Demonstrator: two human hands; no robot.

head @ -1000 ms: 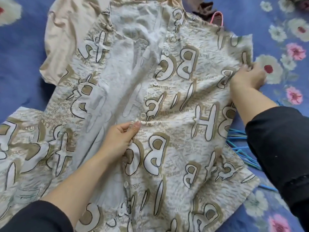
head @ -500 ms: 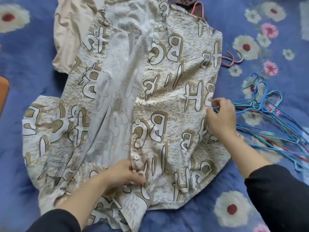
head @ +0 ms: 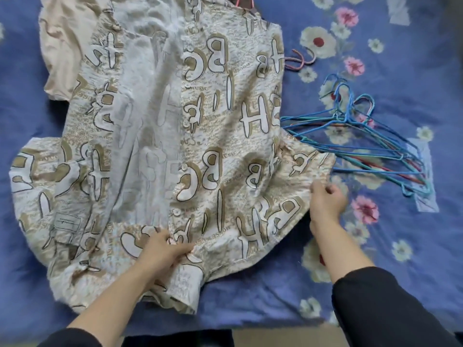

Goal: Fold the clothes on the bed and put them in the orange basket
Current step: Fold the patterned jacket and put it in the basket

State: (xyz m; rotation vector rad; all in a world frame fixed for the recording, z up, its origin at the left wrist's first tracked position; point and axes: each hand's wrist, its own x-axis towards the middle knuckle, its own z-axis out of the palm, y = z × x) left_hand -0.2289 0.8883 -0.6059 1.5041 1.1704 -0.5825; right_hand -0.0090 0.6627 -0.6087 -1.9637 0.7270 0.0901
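Both my hands have slid down the cream-and-tan letter-printed button shirt (head: pixel 200 136) since half a second ago. My left hand (head: pixel 162 251) now pinches the buttoned front edge close to the hem. My right hand (head: pixel 325 201) sits at the lower right corner, fingers loosely bent, and I cannot tell whether it holds cloth. The shirt lies spread on the blue floral bedsheet (head: pixel 375 246), overlapping a plain peach garment (head: pixel 60 46), just beside tangled blue wire hangers (head: pixel 363 136).

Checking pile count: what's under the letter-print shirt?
A beige garment pokes out from under the letter-print shirt at its upper left, and blue hangers run under its right edge. The shirt covers the rest, so anything else beneath is hidden.
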